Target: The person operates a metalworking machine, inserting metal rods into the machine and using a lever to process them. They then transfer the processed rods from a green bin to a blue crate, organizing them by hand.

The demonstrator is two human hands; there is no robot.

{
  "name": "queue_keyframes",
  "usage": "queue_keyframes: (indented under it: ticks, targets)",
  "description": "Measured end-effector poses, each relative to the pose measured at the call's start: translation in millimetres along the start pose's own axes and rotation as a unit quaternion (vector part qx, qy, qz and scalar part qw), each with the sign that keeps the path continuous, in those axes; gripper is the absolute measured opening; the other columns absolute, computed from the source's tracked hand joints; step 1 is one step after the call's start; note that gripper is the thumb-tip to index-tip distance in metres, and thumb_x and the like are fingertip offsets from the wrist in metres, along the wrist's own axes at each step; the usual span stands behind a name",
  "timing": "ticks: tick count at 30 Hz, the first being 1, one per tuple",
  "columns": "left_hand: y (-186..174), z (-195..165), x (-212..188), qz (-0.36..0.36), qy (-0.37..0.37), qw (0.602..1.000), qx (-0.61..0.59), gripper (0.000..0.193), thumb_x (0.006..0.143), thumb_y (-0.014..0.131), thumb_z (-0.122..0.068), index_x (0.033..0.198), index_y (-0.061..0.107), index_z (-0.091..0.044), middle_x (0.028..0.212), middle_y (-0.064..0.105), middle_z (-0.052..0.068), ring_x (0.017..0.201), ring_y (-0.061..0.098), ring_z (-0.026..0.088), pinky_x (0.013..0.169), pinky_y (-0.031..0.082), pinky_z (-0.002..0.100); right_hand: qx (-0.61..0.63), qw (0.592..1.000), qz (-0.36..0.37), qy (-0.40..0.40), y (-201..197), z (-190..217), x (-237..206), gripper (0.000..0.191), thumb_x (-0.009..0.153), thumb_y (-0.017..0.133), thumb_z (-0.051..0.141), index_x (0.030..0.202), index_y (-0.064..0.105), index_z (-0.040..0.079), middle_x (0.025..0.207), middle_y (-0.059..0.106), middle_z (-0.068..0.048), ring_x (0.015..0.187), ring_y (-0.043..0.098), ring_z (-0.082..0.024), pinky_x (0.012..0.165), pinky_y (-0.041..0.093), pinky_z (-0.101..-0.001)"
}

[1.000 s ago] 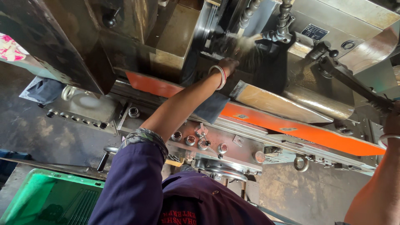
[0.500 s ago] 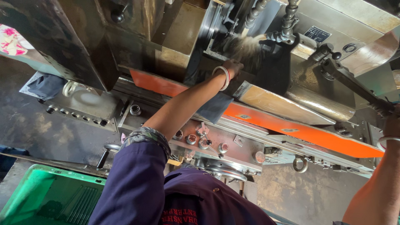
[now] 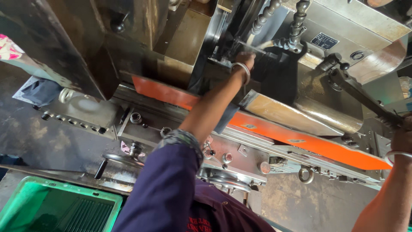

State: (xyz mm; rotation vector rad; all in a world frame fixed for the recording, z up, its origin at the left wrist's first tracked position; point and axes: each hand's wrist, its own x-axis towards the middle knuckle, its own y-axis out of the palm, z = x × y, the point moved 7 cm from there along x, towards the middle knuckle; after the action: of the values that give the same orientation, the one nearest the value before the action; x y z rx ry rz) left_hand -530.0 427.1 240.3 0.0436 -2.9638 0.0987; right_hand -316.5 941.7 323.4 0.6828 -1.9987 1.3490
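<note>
Lever handle (image 3: 365, 101), at 3 o'clock, is being gripped by the closed right hand (image 3: 402, 136); left hand (image 3: 243, 60) is reaching into the machine (image 3: 300, 111), grip hidden.

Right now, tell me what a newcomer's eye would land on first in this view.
The bright orange strip running slantwise across the grey machine stands out first. Next comes the left hand, a metal bangle on its wrist, reaching deep into the dark recess under the segmented coolant hoses. At the right edge the right hand grips a long dark lever, and a green crate sits lower left.
</note>
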Motion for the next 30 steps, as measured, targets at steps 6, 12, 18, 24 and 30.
queue_keyframes:
  ticks: [6, 12, 18, 24, 30]
  targets:
    - [23.8, 33.9, 14.6, -0.07, -0.267, 0.883, -0.379, 0.036, 0.101, 0.063, -0.035, 0.084, 0.061, -0.004, 0.056, 0.05, 0.005, 0.045, 0.047, 0.021, 0.044, 0.039, 0.037, 0.021, 0.996, 0.059, 0.061, 0.3, -8.3, -3.5, 0.045, 0.116, 0.043, 0.034, 0.09, 0.067, 0.006, 0.067, 0.058, -0.009, 0.059, 0.059, -0.024, 0.058, 0.047, -0.0358]
    - [23.1, 41.2, 38.9, -0.11, -0.309, 0.89, -0.317, 0.036, 0.098, 0.057, -0.038, 0.096, 0.066, -0.004, 0.062, 0.059, 0.008, 0.048, 0.055, 0.02, 0.047, 0.046, 0.036, -0.196, 0.976, 0.05, 0.075, 3.6, -25.8, -14.5, 0.062, 0.113, 0.042, 0.043, 0.07, 0.067, 0.007, 0.048, 0.053, -0.009, 0.045, 0.056, -0.025, 0.042, 0.042, -0.0352]
    - [11.8, 46.8, 42.2, -0.12, -0.282, 0.931, -0.198, 0.038, 0.094, 0.057, -0.032, 0.095, 0.072, 0.003, 0.067, 0.068, 0.011, 0.05, 0.064, 0.021, 0.048, 0.049, 0.04, -0.126, 0.988, 0.069, 0.053, 35.7, -49.9, -23.4, 0.049, 0.115, 0.041, 0.028, 0.081, 0.068, 0.005, 0.061, 0.061, -0.009, 0.052, 0.061, -0.021, 0.05, 0.045, -0.0309]
    - [35.0, 63.0, 50.6, -0.122, -0.362, 0.849, -0.365, 0.032, 0.096, 0.059, -0.037, 0.093, 0.064, -0.005, 0.064, 0.053, 0.007, 0.049, 0.051, 0.019, 0.046, 0.041, 0.036, -0.094, 0.99, 0.082, 0.073, 38.6, -54.8, -27.5, 0.052, 0.117, 0.037, 0.03, 0.092, 0.072, 0.001, 0.069, 0.066, -0.013, 0.06, 0.065, -0.027, 0.056, 0.05, -0.0349]
    - [24.3, 67.7, 57.3, -0.144, -0.353, 0.869, -0.315, 0.043, 0.098, 0.055, -0.044, 0.083, 0.061, -0.004, 0.057, 0.052, 0.006, 0.042, 0.049, 0.018, 0.041, 0.04, 0.035, -0.097, 0.971, 0.157, 0.154, 30.0, -57.5, -29.7, 0.069, 0.116, 0.036, 0.039, 0.084, 0.073, -0.008, 0.061, 0.063, -0.025, 0.065, 0.068, -0.04, 0.055, 0.052, -0.0456]
